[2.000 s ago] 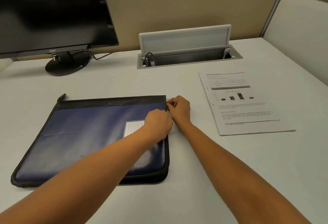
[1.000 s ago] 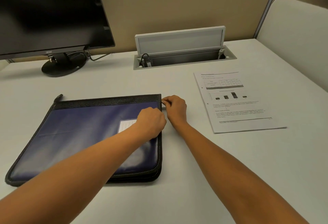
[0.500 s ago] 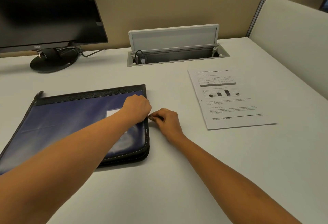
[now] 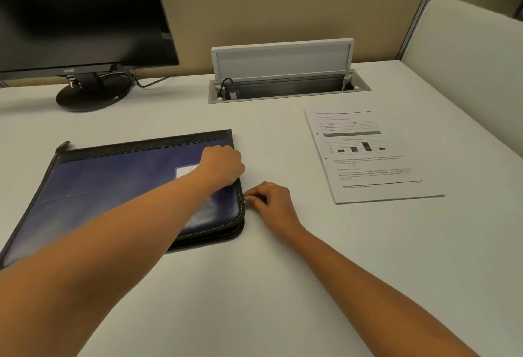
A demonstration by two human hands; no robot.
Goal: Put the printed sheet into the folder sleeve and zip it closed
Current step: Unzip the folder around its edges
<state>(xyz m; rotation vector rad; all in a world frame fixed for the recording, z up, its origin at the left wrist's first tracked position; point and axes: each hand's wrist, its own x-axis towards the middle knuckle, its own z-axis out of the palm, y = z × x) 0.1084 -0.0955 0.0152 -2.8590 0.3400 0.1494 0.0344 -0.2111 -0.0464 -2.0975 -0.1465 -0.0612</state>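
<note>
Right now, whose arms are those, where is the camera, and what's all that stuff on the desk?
There is no machine here. The arms belong to a person, and the one picture comes from a camera worn on their head, looking down. On the white desk lies a dark blue folder with a black zip edge. To its right lies a printed sheet, not in the folder yet. The left hand rests on the folder with curled fingers. The right hand pinches something tiny at the folder's side edge, probably the zipper pull. Farther back stand a monitor and an open cable box.
</note>
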